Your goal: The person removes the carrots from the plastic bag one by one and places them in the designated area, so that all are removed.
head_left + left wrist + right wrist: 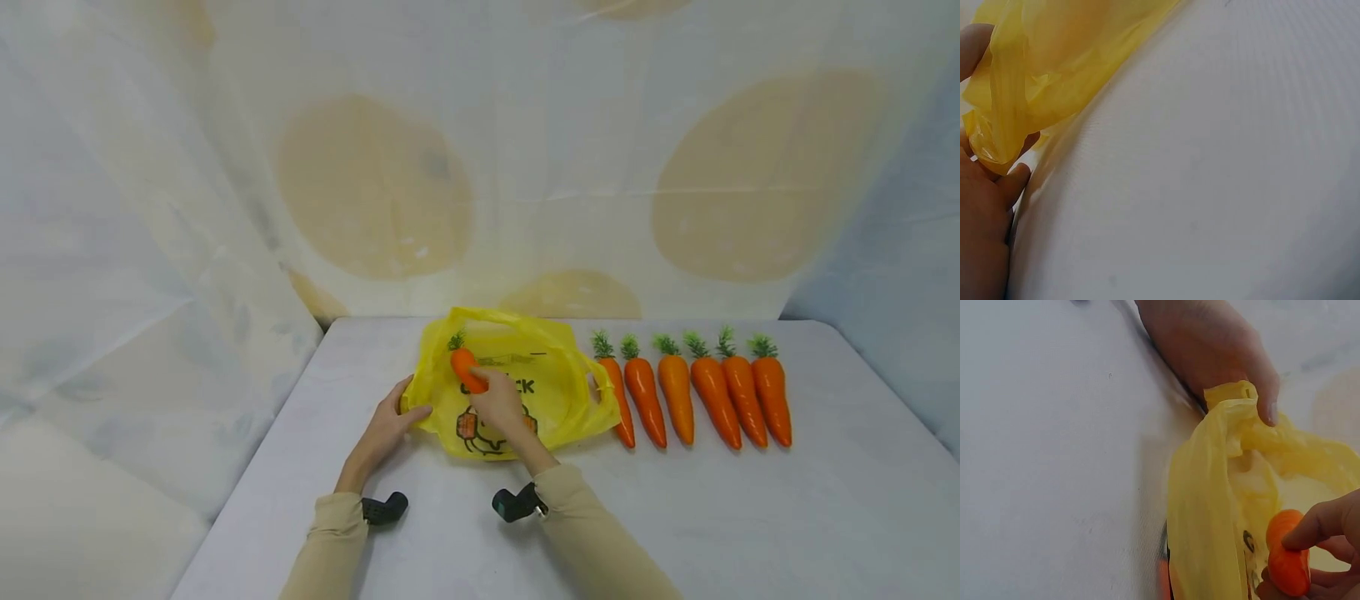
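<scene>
A yellow plastic bag (555, 408) with printed lettering and a cartoon figure lies on the table, its mouth spread wide. My right hand (498, 404) pinches a carrot (463, 364) by its lower part over the bag's opening, green leafy top pointing away. In the right wrist view, the thumb presses the orange carrot (1289, 569) against the fingers. At the bag's left edge, my left hand (388, 425) grips the rim between thumb and fingers. The left wrist view has the gathered yellow plastic (1007, 112) between the left thumb and fingers.
To the right of the bag, several carrots (679, 400) lie side by side in a row, leafy tops toward the back. The bag's right handle overlaps the nearest carrot (622, 417). A white table (675, 525) carries everything; a patterned curtain (555, 208) hangs behind it.
</scene>
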### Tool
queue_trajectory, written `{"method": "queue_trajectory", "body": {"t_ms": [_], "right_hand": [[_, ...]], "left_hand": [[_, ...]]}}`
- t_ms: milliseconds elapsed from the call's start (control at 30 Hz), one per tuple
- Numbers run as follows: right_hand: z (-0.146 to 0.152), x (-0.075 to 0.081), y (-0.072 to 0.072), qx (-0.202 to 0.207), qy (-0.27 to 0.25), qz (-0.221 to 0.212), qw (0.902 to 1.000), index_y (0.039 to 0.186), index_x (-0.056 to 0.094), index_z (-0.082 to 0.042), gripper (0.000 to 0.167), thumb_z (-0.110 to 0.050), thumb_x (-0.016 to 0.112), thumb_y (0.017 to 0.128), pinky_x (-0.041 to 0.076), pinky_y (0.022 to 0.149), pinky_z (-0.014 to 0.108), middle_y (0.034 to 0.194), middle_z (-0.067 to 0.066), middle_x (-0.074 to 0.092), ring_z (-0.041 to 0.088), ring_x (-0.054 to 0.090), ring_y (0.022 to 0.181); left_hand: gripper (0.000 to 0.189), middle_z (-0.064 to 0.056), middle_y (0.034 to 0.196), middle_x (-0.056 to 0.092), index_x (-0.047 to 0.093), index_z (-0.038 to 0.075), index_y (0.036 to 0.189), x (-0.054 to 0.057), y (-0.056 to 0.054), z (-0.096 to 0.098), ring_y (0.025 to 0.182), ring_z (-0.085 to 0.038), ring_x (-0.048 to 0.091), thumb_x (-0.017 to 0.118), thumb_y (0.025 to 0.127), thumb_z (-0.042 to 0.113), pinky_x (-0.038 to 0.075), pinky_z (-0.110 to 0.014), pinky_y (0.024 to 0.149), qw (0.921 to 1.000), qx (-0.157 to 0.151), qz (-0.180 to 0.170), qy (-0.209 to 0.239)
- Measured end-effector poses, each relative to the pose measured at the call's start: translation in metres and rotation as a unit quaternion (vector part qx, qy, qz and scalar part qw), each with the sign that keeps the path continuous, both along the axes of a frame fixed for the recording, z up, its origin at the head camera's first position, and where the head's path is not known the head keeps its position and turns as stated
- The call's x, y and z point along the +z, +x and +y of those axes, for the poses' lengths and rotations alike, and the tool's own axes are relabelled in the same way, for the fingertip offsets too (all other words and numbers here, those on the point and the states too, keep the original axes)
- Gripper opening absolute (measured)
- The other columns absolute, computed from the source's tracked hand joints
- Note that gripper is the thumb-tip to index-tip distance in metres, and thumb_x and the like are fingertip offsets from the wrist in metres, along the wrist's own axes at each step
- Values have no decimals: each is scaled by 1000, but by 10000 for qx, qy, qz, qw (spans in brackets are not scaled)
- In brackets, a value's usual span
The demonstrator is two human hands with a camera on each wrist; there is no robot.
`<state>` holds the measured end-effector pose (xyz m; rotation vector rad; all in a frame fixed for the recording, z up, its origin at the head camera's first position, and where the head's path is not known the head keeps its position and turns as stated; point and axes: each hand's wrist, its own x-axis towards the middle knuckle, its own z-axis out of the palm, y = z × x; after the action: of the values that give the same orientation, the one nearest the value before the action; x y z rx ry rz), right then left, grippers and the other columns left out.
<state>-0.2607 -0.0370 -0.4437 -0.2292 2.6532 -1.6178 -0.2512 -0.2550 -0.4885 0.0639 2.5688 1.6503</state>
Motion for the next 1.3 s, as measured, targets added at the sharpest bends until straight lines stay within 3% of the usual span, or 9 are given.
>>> {"method": "queue_trajectory", "body": {"t_ms": [67, 200, 300, 567, 733, 867, 1133, 1200, 1300], "right_hand": [[5, 0, 2, 8, -68, -38, 10000, 138, 58, -6, 53, 5, 60, 86, 33, 45, 21, 137, 20, 58, 14, 45, 55], [13, 3, 9, 71, 17, -60, 10000, 137, 59, -8, 54, 5, 61, 86, 37, 50, 23, 137, 17, 58, 23, 54, 82], [18, 4, 14, 179, 91, -23, 9998, 135, 61, -8, 53, 6, 62, 85, 39, 53, 23, 137, 16, 59, 27, 53, 96], [39, 2, 27, 474, 397, 109, 9980, 131, 65, -11, 51, 4, 62, 83, 41, 62, 26, 135, 12, 60, 25, 53, 97], [55, 4, 35, 669, 449, 306, 9963, 131, 65, -11, 50, 5, 62, 83, 47, 75, 36, 136, 13, 59, 28, 56, 108], [66, 9, 40, 785, 542, 424, 9945, 129, 67, -13, 48, 4, 64, 84, 49, 94, 46, 136, 10, 59, 28, 56, 116], [89, 23, 44, 669, 725, 415, 9943, 130, 66, -18, 53, 5, 61, 82, 49, 91, 43, 142, 5, 56, 28, 54, 119], [96, 27, 46, 683, 810, 483, 9932, 131, 66, -18, 53, 4, 61, 82, 46, 94, 46, 143, 6, 55, 30, 54, 121], [107, 32, 49, 741, 897, 740, 9904, 132, 65, -17, 53, 3, 61, 82, 27, 111, 60, 142, 8, 55, 34, 53, 126]], "left_hand": [[75, -8, 157, 35, 31, 22, 155, 0, -1, 0, 141, -28, 36, 67, 92, 41, 24, -52, 118, 10000, -18, -19, 5], [75, -8, 157, 36, 31, 22, 155, 1, -1, 0, 140, -28, 36, 67, 92, 41, 24, -51, 118, 10000, -49, -19, 34], [75, -8, 157, 36, 31, 21, 155, 1, -1, 0, 141, -28, 36, 67, 92, 40, 24, -51, 118, 10000, -39, -13, 66], [75, -9, 159, 32, 30, 19, 155, -2, -1, -1, 145, -29, 31, 67, 93, 39, 21, -51, 119, 10000, -43, -20, -24], [75, -9, 157, 36, 30, 19, 155, 0, 1, -2, 141, -29, 36, 67, 93, 37, 24, -51, 118, 10000, -20, 36, 23], [74, -9, 154, 39, 30, 21, 155, 1, 2, -3, 136, -28, 40, 67, 93, 37, 27, -51, 117, 9999, -14, 57, 116], [74, -9, 153, 40, 30, 21, 155, 0, 1, -2, 134, -27, 42, 67, 93, 39, 28, -50, 116, 10000, -25, 50, 74], [74, -8, 153, 40, 31, 21, 155, 0, 0, -1, 133, -27, 42, 67, 93, 38, 28, -50, 116, 9999, -21, 41, 91], [74, -9, 154, 39, 30, 20, 155, 1, 0, 1, 135, -27, 41, 67, 93, 37, 28, -50, 117, 10000, -42, 16, 77]]}}
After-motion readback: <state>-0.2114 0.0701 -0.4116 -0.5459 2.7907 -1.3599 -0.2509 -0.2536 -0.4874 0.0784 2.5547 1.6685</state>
